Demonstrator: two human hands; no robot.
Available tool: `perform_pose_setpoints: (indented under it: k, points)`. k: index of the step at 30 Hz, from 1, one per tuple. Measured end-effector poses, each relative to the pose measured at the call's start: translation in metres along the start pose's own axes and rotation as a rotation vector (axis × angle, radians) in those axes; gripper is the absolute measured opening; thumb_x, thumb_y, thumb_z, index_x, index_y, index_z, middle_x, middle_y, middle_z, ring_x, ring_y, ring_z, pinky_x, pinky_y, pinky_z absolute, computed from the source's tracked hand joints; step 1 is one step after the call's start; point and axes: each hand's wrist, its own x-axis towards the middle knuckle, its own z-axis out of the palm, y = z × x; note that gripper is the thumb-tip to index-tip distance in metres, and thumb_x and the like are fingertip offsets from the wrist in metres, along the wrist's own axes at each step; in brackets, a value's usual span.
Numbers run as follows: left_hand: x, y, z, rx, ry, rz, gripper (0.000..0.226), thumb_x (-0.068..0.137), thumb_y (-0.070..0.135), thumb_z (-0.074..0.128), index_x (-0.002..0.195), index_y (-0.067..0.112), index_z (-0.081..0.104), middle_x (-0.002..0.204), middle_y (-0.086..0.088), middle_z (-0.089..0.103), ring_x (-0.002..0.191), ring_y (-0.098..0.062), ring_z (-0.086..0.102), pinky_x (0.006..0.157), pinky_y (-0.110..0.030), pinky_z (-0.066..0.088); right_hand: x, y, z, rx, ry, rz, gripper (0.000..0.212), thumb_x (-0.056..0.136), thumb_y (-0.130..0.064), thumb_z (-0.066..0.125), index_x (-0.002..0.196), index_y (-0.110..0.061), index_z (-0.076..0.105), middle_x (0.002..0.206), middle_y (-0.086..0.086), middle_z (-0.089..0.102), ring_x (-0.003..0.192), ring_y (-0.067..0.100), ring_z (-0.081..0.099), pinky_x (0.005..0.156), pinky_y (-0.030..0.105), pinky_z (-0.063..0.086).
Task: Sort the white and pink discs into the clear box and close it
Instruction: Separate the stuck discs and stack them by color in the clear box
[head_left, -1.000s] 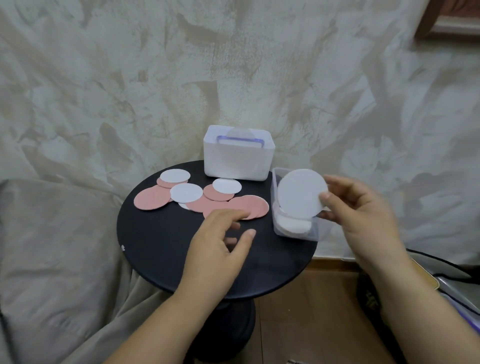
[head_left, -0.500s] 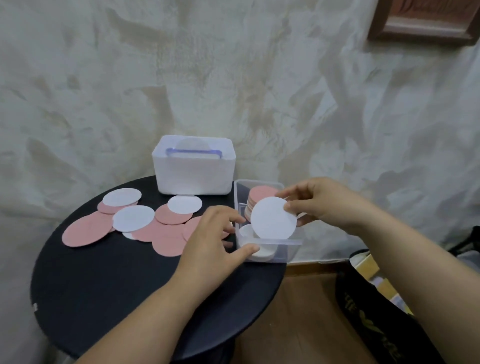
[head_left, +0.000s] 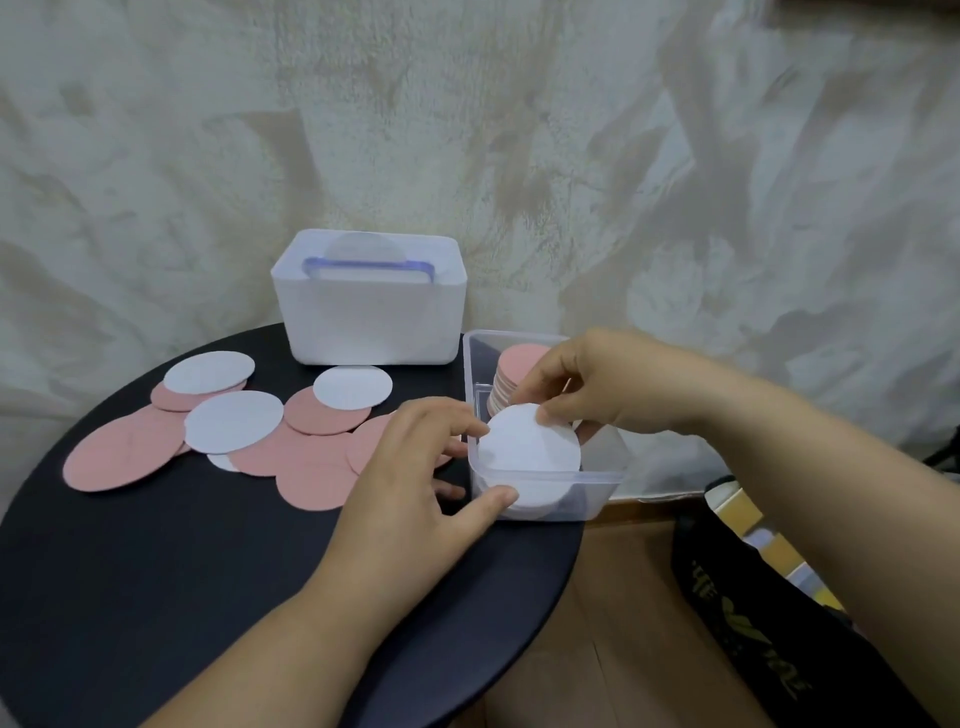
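Note:
The clear box (head_left: 597, 483) stands at the right edge of the round black table (head_left: 156, 597). A stack of pink discs (head_left: 514, 369) fills its far compartment, and white discs lie in the near one. My right hand (head_left: 582, 384) pinches a white disc (head_left: 535, 441) by its top edge, tilted, low inside the near compartment. My left hand (head_left: 421, 467) steadies the box, with the thumb on its front left corner and a fingertip at the disc's left edge. Loose pink discs (head_left: 124, 457) and loose white discs (head_left: 234, 421) lie scattered on the table's left half.
A white bin (head_left: 371, 322) stands at the back of the table against the wall, with a blue-rimmed clear lid (head_left: 369, 265) and a disc standing in it. A black bag (head_left: 753, 597) sits on the wooden floor to the right.
My right hand has brought the white disc from above the box down into the near compartment. My left hand moved right onto the box's front corner. The view shifted closer.

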Motion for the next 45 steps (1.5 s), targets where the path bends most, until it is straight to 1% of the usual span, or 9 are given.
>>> perform_pose_setpoints:
  k: [2,4,11,17,23,25,29,36,45]
  points:
    - [-0.001,-0.001,0.0,-0.005,0.006,0.003,0.043,0.068,0.024,0.08,0.097,0.038,0.051,0.114,0.02,0.046,0.1,0.001,0.051,0.069,-0.014,0.051,0.006,-0.001,0.005,-0.092,0.002,-0.011,0.02,0.087,-0.01,0.062,0.101,-0.02,0.07,0.09,-0.003,0.068,0.075,0.013,0.066,0.072,0.023,0.057]
    - [-0.001,-0.001,0.0,-0.005,0.007,0.006,0.04,0.065,0.032,0.074,0.097,0.04,0.051,0.114,0.021,0.046,0.1,0.001,0.051,0.068,-0.013,0.051,0.011,-0.002,0.01,-0.173,0.014,-0.009,0.021,0.087,-0.012,0.062,0.105,-0.022,0.068,0.086,-0.009,0.064,0.071,0.008,0.061,0.076,0.023,0.054]
    - [-0.001,-0.002,0.0,0.015,-0.004,0.02,0.039,0.065,0.035,0.07,0.097,0.043,0.049,0.116,0.021,0.045,0.101,-0.001,0.051,0.069,-0.014,0.051,0.012,-0.001,0.014,-0.315,0.04,-0.052,0.019,0.084,-0.014,0.065,0.1,-0.023,0.07,0.075,-0.021,0.055,0.066,-0.002,0.053,0.064,0.002,0.04]
    - [-0.001,-0.002,-0.001,-0.002,-0.01,0.017,0.04,0.066,0.034,0.07,0.096,0.046,0.048,0.116,0.026,0.041,0.101,0.0,0.051,0.068,-0.013,0.051,0.009,-0.007,0.015,-0.436,0.044,-0.064,0.02,0.085,-0.016,0.064,0.104,-0.02,0.07,0.102,-0.007,0.068,0.081,0.008,0.056,0.07,0.013,0.037]
    - [-0.001,-0.002,-0.002,-0.005,-0.018,0.022,0.04,0.067,0.033,0.071,0.096,0.047,0.048,0.118,0.027,0.04,0.101,0.001,0.05,0.069,-0.014,0.051,0.008,-0.006,0.017,-0.474,0.09,-0.089,0.02,0.083,-0.017,0.067,0.102,-0.021,0.069,0.1,-0.008,0.067,0.075,0.002,0.048,0.059,-0.001,0.033]
    - [-0.001,-0.002,-0.003,-0.011,-0.019,0.027,0.042,0.068,0.03,0.073,0.096,0.047,0.048,0.118,0.027,0.04,0.101,0.0,0.05,0.07,-0.014,0.051,0.008,-0.006,0.019,-0.529,0.088,-0.094,0.02,0.084,-0.02,0.065,0.104,-0.022,0.069,0.101,-0.009,0.067,0.078,0.003,0.048,0.058,0.002,0.034]
    - [-0.002,-0.002,-0.002,-0.018,-0.021,0.031,0.049,0.07,0.019,0.079,0.096,0.047,0.048,0.118,0.027,0.039,0.1,0.0,0.05,0.07,-0.015,0.051,0.007,-0.005,0.02,-0.517,0.102,-0.069,0.021,0.083,-0.023,0.067,0.104,-0.026,0.069,0.102,-0.01,0.067,0.08,0.003,0.05,0.074,0.017,0.043]
    - [-0.003,-0.001,-0.003,-0.015,-0.013,0.031,0.045,0.07,0.024,0.076,0.097,0.047,0.048,0.118,0.026,0.042,0.1,0.001,0.051,0.07,-0.016,0.052,0.008,-0.006,0.023,-0.477,0.082,-0.039,0.023,0.083,-0.023,0.067,0.105,-0.029,0.067,0.093,-0.01,0.066,0.083,0.007,0.055,0.074,0.021,0.045]
    - [-0.003,0.003,-0.005,-0.065,-0.016,-0.017,0.049,0.071,0.016,0.078,0.1,0.044,0.05,0.116,0.021,0.048,0.099,0.002,0.052,0.071,-0.015,0.052,0.003,-0.008,0.021,-0.436,0.069,-0.034,0.026,0.083,-0.022,0.067,0.108,-0.027,0.067,0.104,-0.008,0.069,0.091,0.008,0.062,0.084,0.024,0.049]
